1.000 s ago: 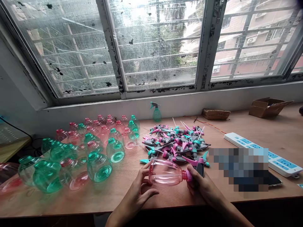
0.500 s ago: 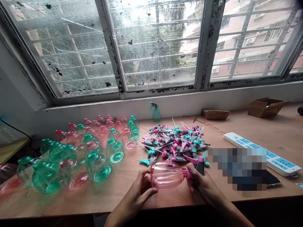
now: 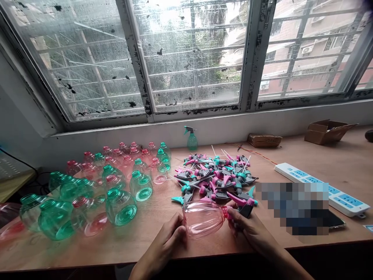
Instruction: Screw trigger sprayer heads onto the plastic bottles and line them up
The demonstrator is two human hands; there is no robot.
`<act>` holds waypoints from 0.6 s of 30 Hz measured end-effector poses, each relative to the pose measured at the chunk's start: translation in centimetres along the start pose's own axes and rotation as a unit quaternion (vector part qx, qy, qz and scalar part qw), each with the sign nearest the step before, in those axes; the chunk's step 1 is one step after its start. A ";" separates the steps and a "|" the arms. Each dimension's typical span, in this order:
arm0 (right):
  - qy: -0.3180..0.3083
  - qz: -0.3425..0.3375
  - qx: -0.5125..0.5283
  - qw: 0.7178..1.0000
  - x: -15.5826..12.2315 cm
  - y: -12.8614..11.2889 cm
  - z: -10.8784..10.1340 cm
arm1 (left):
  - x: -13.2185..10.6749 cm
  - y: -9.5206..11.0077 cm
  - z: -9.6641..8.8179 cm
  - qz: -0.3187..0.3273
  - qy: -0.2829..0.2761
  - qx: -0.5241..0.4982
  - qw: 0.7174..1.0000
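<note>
I hold a clear pink plastic bottle [image 3: 202, 217] on its side just above the wooden table's [image 3: 151, 233] front edge. My left hand [image 3: 169, 239] is curled around its base. At the bottle's neck, my right hand [image 3: 247, 229] grips a pink and grey trigger sprayer head [image 3: 243, 206]. Just behind lies a heap of pink, teal and grey sprayer heads [image 3: 217, 175].
Several empty green and pink bottles [image 3: 101, 182] lie on the table's left half. One assembled green spray bottle [image 3: 191, 138] stands by the wall. A white power strip [image 3: 320, 188], a phone [image 3: 335, 221] and two cardboard boxes [image 3: 326, 130] are to the right.
The bottle has turned slightly and dropped closer to the table edge. My left hand has closed further around its base. My right hand stays at the neck.
</note>
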State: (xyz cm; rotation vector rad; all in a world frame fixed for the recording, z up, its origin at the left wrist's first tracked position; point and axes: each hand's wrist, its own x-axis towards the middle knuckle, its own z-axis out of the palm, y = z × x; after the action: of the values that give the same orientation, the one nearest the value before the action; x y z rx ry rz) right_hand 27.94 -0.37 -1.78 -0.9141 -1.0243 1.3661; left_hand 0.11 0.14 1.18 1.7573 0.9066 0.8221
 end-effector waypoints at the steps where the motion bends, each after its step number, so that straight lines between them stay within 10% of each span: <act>1: -0.004 -0.001 -0.008 1.000 0.0 0.0 -0.1 | 0.0 0.0 0.0 0.000 0.001 0.003 1.000; 18: -0.086 -0.108 -0.135 0.981 -0.2 -1.3 -0.7 | 0.0 0.3 0.2 -0.059 0.028 -0.005 0.998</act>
State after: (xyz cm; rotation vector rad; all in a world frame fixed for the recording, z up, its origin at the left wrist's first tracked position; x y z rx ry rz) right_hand 29.03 -0.53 -0.82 -0.8617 -1.4256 1.1559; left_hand 0.39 0.00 1.39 1.6630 1.0304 0.8010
